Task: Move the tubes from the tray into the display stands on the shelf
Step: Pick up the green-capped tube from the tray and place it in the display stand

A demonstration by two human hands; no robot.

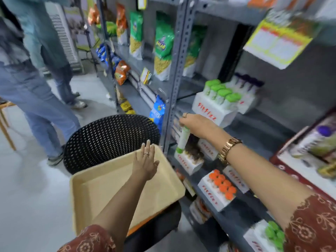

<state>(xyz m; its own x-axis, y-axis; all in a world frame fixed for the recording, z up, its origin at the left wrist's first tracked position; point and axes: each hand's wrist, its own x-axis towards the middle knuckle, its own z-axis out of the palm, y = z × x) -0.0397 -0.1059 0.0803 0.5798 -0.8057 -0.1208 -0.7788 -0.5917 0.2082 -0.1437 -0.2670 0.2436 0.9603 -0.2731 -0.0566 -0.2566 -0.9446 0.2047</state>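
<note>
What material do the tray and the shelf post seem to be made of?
The tray looks like matte beige plastic: a smooth, moulded rim with rounded corners. The shelf post looks like grey painted metal: a thin angled strip with rows of punched holes.

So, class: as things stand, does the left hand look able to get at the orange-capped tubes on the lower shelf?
Probably yes. The left hand is open and empty over the tray, and nothing stands between it and the orange-capped tubes, though the right forearm passes above them.
</note>
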